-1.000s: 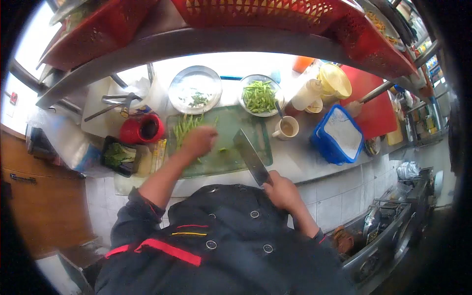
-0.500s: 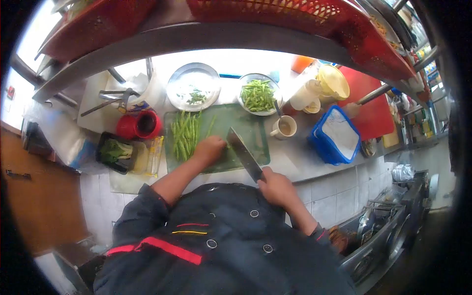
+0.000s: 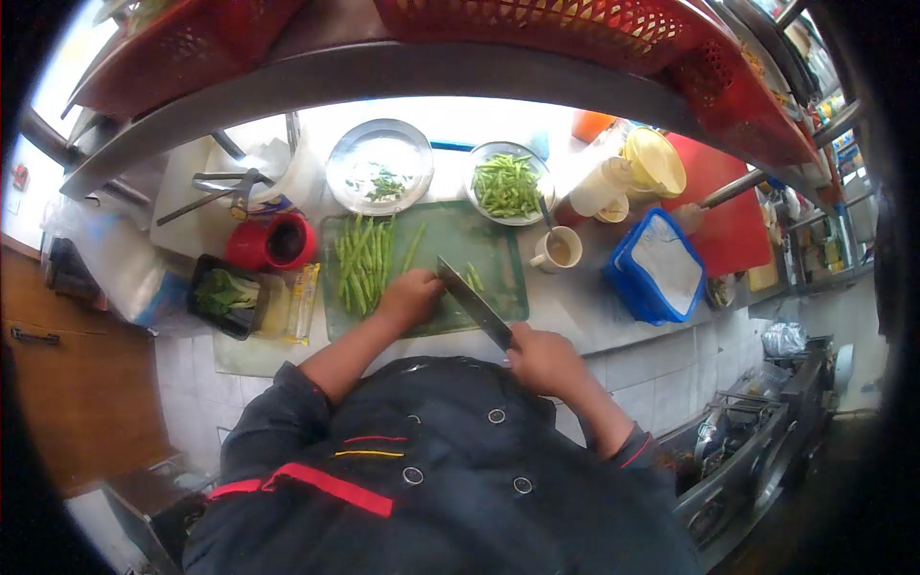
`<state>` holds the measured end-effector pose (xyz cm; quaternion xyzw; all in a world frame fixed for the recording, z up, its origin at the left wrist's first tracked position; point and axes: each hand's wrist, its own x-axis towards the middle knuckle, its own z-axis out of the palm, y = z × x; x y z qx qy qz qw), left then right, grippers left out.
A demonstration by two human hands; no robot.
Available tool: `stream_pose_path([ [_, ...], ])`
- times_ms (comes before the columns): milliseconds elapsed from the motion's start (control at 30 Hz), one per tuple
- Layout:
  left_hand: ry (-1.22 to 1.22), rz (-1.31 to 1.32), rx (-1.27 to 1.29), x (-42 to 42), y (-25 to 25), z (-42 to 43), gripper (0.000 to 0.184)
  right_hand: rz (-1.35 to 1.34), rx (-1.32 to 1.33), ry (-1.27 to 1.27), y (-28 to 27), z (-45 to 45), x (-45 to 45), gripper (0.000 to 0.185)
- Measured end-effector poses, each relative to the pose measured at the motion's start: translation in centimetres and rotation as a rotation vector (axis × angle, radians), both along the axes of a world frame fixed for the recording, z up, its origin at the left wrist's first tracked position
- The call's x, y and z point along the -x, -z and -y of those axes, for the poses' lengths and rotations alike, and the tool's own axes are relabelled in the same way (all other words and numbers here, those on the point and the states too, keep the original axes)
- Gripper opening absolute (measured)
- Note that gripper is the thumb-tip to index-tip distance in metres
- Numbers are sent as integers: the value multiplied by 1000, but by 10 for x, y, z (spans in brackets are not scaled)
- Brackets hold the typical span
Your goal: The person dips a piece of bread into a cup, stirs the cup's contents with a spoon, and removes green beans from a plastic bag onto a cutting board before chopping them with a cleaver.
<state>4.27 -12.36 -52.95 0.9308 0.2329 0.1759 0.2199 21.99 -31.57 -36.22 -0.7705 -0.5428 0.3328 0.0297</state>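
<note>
My right hand grips the handle of a broad-bladed kitchen knife, its blade slanting up and left over a green cutting board. Against the blade's tip end, my left hand is closed with curled fingers around green beans, mostly hidden under it. Several short cut bean pieces lie just right of the blade. Long whole green beans are heaped on the board's left side. Behind the board, a metal bowl holds cut beans.
A metal plate with chopped bits stands behind the board. To the right are a cup with a spoon, a blue tub and a red board. Leafy greens and red containers sit left. A shelf crosses overhead.
The knife blade has shifted slightly left, up against my left hand. Cut bean pieces now show to the right of the blade.
</note>
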Motion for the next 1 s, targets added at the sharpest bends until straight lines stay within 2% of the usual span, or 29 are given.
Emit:
stream_pose_path([
  [133, -15, 54, 50, 1, 16, -1, 11, -11, 30, -41, -4, -5, -7, 25],
  [233, 18, 91, -1, 3, 3, 1, 13, -52, 20, -62, -4, -8, -5, 25],
  [367, 28, 100, -51, 2, 4, 3, 11, -54, 40, 38, 52, -21, 15, 25],
  [433, 1, -21, -74, -2, -1, 2, 9, -82, -67, 99, 63, -34, 18, 26],
  [567, 21, 20, -126, -3, 2, -3, 7, -123, -145, 114, 56, -41, 3, 28],
  [667, -45, -118, -11, -10, 3, 4, 16, -111, -136, 118, 43, -24, 0, 31],
  [733, -276, 162, 257, -19, -7, 2, 19, -73, -127, 199, 33, -14, -2, 31],
  [867, -329, 133, 132, -9, -17, -30, 22, -93, -70, 207, 30, 6, -2, 31],
  [967, -379, 1, 33, -11, -32, -44, 16, -163, -44, 147, 35, 9, 4, 30],
  [1000, -392, -123, 17, -13, -30, -47, 15, -159, -44, 145, 39, 8, 7, 30],
])
